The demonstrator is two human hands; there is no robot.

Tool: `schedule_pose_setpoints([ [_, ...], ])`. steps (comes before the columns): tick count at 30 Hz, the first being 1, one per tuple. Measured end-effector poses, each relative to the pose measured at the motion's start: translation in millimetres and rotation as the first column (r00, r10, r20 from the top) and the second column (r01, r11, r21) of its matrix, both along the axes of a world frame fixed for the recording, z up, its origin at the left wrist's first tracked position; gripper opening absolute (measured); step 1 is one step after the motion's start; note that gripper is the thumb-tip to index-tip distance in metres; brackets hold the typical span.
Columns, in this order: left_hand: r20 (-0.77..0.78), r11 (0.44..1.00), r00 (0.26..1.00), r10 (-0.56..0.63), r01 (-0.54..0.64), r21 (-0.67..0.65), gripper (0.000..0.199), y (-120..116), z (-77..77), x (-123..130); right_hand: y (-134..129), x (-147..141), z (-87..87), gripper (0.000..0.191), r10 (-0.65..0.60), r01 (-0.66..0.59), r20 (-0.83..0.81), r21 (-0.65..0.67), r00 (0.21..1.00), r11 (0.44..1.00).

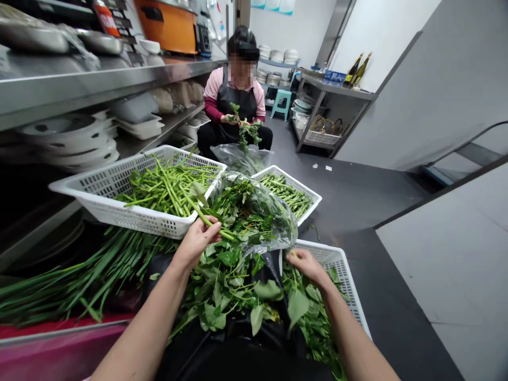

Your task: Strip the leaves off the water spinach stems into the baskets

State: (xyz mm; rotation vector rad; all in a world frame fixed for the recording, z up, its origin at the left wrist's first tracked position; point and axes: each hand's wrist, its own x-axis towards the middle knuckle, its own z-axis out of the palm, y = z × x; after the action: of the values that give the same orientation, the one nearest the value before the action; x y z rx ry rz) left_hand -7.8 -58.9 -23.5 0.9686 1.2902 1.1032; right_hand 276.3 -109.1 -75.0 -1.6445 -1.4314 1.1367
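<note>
My left hand [199, 239] is closed around a thick green vegetable stem [210, 223], which slants across the fingers beside the basket of stems. My right hand [305, 264] is in a pinch over the right-hand basket; a leafy sprig [297, 306] hangs just beneath it, its stalk partly hidden by the fingers. Across my lap lies a heap of loose leafy greens [222, 296]. Ahead of it, a clear plastic bag [283, 222] lies open with leaves and trimmings in it. The white basket [119, 214] at left holds a pile of cut green stems [166, 185].
Another white basket [317, 200] holds more green stems. A white basket [353, 280] with leaves stands at right. Long green stalks [79, 275] lie at left below a steel shelf [99, 82]. Opposite me sits a co-worker [243, 100] holding leafy greens [248, 132].
</note>
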Motion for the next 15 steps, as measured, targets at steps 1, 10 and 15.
schedule_pose_setpoints([
  [1,-0.008,0.999,0.999,-0.035,0.035,-0.003,0.046,0,-0.2,-1,-12,9,2.0,0.032,-0.004,0.003,0.121,0.008,0.993,1.000],
  [10,-0.098,0.971,0.966,-0.238,0.239,0.002,0.057,-7,-12.5,10,-20,-98,13.8,0.060,0.273,-0.365,-0.393,-0.181,0.878,0.913],
  [15,-0.326,0.933,0.881,-0.344,0.358,-0.016,0.052,-14,-10.8,10,0,-138,-5.4,0.057,0.096,-0.393,-0.743,-0.237,0.663,0.888],
])
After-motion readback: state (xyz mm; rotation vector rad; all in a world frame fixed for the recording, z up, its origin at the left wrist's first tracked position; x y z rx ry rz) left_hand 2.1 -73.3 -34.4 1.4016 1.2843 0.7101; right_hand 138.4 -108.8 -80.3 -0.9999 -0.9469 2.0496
